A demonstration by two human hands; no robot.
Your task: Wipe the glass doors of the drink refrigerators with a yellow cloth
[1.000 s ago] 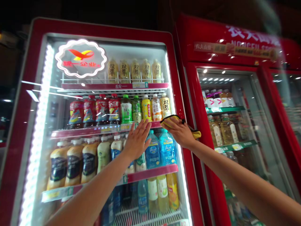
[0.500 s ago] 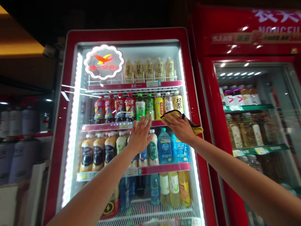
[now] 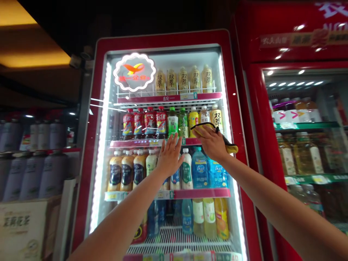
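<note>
Left hand (image 3: 170, 156) is spreading open, fingers up, apparently resting on the red-framed glass door (image 3: 163, 39). Right hand (image 3: 211, 143), at 2-3 o'clock from it, is lying flattish over the yellow-and-black cloth (image 3: 232, 148); palm is hiding the grip, can't tell. Cloth end is sticking out at 3 o'clock. Risk: uneven pressure on slick glass, cloth slipping loose.

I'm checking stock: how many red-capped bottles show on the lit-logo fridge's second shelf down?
4, side by side, left of the green-capped bottles: leftmost bottle, second bottle, third bottle, fourth bottle. More may be hidden behind.
</note>
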